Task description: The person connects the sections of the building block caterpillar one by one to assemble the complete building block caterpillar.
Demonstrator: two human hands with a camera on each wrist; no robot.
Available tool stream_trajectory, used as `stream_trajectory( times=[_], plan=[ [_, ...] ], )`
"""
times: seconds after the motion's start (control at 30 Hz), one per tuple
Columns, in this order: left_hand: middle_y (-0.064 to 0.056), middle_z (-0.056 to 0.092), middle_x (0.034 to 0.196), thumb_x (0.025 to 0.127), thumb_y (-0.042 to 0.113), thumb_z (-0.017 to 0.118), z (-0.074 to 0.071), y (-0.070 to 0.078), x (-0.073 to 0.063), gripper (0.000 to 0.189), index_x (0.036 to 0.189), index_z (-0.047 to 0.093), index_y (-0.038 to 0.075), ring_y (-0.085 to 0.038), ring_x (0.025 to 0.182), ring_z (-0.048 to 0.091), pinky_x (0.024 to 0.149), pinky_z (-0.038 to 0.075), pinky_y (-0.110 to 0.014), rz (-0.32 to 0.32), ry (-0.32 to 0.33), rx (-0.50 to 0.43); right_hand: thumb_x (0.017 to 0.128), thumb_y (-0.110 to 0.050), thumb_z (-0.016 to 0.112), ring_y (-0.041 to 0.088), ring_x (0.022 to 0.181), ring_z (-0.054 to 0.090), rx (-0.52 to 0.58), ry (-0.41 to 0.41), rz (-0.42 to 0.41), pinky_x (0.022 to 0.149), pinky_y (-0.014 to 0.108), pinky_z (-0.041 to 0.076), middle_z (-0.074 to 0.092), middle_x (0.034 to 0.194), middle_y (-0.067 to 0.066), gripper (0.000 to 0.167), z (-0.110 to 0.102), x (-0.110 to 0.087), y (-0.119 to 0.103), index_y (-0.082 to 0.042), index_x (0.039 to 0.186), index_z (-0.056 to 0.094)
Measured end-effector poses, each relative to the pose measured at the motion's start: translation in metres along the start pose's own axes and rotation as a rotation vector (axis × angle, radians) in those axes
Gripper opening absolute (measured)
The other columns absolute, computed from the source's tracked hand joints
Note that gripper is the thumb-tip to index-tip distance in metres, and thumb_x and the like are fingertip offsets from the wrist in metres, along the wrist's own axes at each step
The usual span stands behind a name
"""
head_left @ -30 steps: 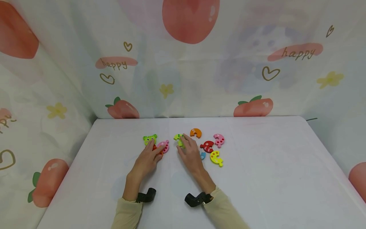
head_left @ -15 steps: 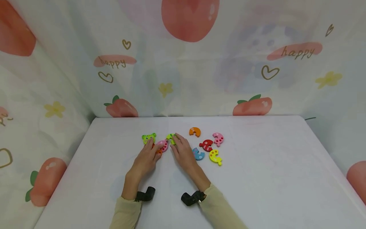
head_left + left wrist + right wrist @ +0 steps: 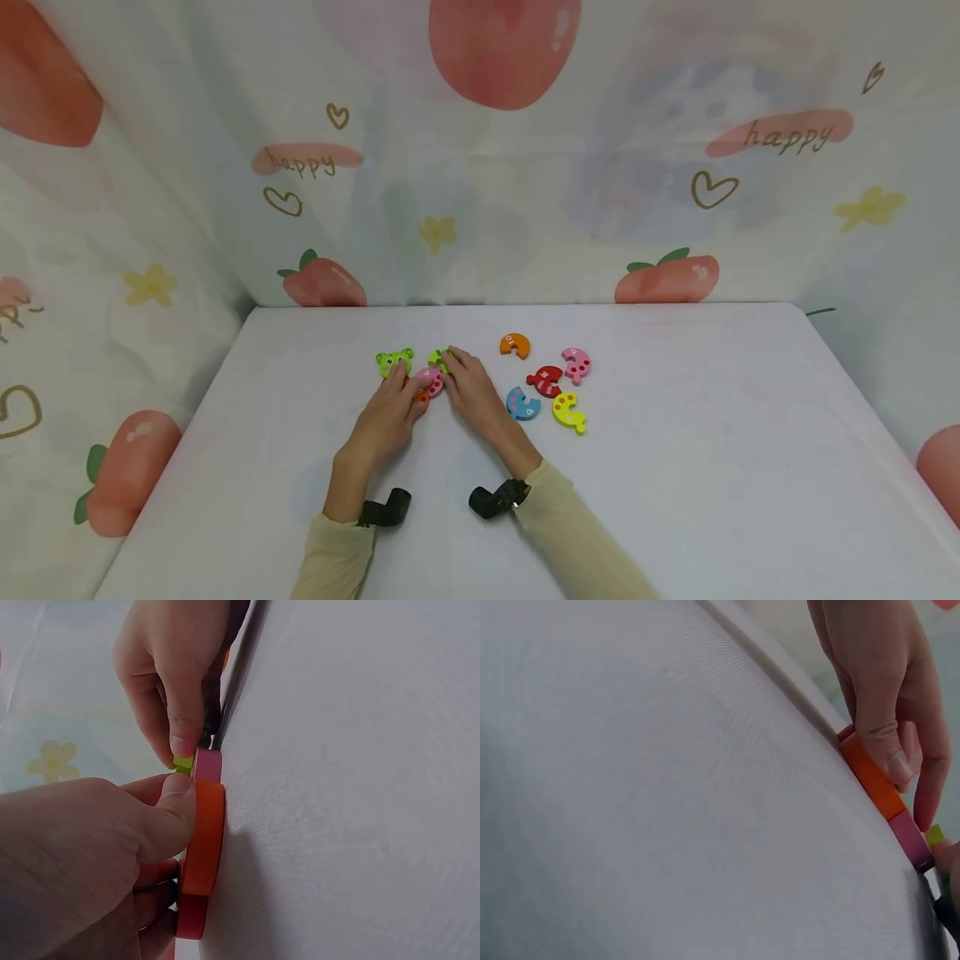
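My left hand (image 3: 381,423) rests its fingers over a joined row of curved puzzle pieces. The row begins with a green animal-face piece (image 3: 387,362). In the left wrist view the thumb lies on an orange piece (image 3: 204,840), and the other fingers reach over a red piece (image 3: 193,919). A pink dotted piece (image 3: 434,385) adjoins the orange one. My right hand (image 3: 477,398) pinches a light-green piece (image 3: 437,359) between thumb and fingers, right at the pink piece's far edge. Fingers partly hide the red, orange and light-green pieces.
Right of my hands lie loose pieces on the white table (image 3: 712,458): orange (image 3: 514,343), red (image 3: 546,382), pink (image 3: 577,365), blue (image 3: 521,405) and yellow (image 3: 567,412). A patterned cloth (image 3: 525,208) hangs behind the table's far edge.
My right hand has moved left with the light-green piece, bringing it against the pink piece and uncovering the blue piece. The left hand has stayed on the row.
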State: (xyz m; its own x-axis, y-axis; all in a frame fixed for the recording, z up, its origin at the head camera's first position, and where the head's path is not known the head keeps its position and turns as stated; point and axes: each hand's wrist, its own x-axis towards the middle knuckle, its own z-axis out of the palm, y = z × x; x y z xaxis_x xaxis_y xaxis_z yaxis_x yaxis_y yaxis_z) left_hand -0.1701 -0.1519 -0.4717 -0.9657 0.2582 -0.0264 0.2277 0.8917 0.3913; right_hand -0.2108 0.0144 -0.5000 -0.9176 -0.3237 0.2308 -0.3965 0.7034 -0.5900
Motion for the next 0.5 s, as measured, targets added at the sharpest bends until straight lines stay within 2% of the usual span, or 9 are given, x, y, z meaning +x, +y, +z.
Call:
stream_trajectory(
  times=[0.5],
  plan=[
    [-0.025,0.023,0.158,0.098,0.025,0.056,-0.0008,0.0018,0.0015,0.042,0.139,0.049,0.015,-0.039,0.149,0.022,0.119,0.025,-0.053,-0.017,-0.015,0.006,0.102,-0.023,0.05,0.028,0.138,0.044,-0.053,-0.064,0.0,0.113,0.039,0.039,0.043,0.151,0.012,0.044,-0.0017,0.0008,-0.0015,-0.006,0.143,0.047]
  ],
)
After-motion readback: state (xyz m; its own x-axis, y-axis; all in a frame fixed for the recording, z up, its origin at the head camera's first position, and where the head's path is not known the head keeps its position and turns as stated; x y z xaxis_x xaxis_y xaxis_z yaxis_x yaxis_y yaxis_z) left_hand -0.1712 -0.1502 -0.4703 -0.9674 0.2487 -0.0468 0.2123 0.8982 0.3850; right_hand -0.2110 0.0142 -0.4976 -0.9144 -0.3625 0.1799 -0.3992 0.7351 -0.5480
